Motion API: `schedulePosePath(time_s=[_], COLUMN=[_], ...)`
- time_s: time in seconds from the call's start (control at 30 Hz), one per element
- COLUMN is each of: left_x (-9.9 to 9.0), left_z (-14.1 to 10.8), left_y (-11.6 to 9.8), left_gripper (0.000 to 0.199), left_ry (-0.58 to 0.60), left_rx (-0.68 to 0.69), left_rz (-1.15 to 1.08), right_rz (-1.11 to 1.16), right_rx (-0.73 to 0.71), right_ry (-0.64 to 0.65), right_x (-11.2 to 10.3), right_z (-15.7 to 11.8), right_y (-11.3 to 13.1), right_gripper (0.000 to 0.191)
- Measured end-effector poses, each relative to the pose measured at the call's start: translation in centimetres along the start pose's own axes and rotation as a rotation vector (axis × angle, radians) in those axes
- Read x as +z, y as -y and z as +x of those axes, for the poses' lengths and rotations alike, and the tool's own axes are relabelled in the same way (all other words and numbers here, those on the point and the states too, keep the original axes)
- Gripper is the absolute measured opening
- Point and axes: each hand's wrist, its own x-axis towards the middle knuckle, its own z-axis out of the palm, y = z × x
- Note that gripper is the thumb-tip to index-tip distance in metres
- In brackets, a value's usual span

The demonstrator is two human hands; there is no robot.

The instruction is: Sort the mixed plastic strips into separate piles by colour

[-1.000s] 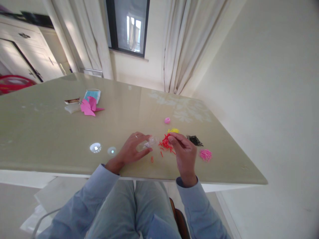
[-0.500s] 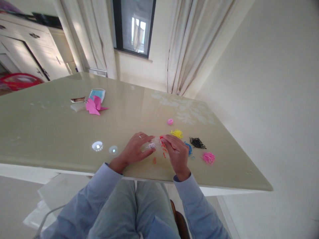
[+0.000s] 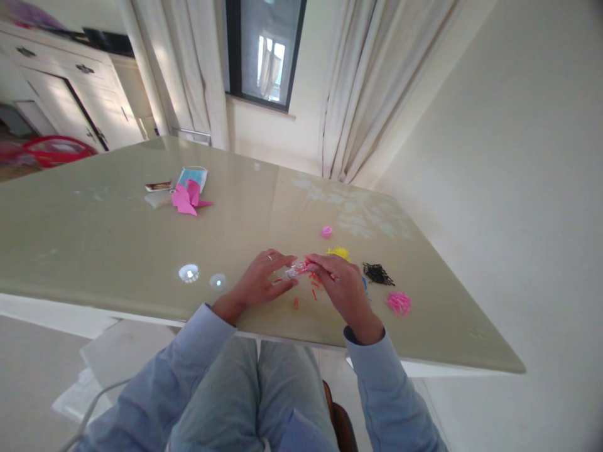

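Observation:
Between the thumb and fingers of my left hand [image 3: 259, 277] is a small clear plastic container [image 3: 296, 271], lying on its side with its mouth toward the right. My right hand [image 3: 345, 285] is closed in a pinch at that mouth, on small red rubber bands partly hidden by the fingers. Several loose red rubber bands [image 3: 315, 294] lie on the table below the hands. Beyond my right hand is a pile of yellow rubber bands [image 3: 339, 253]. A blue pile [image 3: 365, 284] is mostly covered by that hand.
Farther right on the table [image 3: 443, 326] are a black pile [image 3: 377, 274] and a pink pile [image 3: 399, 303] of bands. A small pink round piece [image 3: 326, 231] sits beyond the hands. At the back left lie pink folded paper [image 3: 187, 198] and a blue face mask [image 3: 194, 178].
My right hand has turned and shifted slightly right, now covering more of the blue pile. The clear container stays in my left hand. The whole view has shifted a little.

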Motion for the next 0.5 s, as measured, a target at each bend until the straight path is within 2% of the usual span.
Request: schedulePosePath(time_s=[0.23, 0.5], left_x=[0.1, 0.0], left_z=[-0.2, 0.1], left_y=[0.1, -0.2], left_gripper=[0.045, 0.040], left_ry=[-0.009, -0.025], left_rx=[-0.076, -0.124], left_rz=[-0.053, -0.072], right_rz=[0.041, 0.071], right_rx=[0.050, 0.020], right_ry=[0.054, 0.055], right_x=[-0.6, -0.4], right_z=[1.4, 2.4], right_y=[0.8, -0.3], right_gripper=[0.018, 0.017])
